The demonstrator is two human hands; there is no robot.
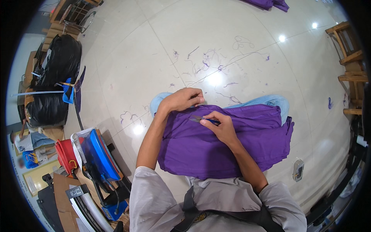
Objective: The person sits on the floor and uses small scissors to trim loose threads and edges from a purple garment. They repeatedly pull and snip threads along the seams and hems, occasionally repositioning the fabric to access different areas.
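Observation:
Purple cloth [203, 153] lies folded across my lap, over light blue jeans [276, 101]. My right hand [221, 124] holds small thread snips [197, 118] with dark blue handles. Their metal blades point left, just above the cloth. My left hand [184, 100] is at the far left edge of the cloth, fingers bent and thumb near the fingertips. Whether anything thin is pinched there cannot be made out.
Purple thread scraps [205, 63] litter the tiled floor [130, 58]. More purple fabric [263, 3] lies at the far edge. Black plastic bags [62, 63] and a blue heat press [101, 156] are on the left, wooden stools [352, 58] on the right. People [32, 156] are at far left.

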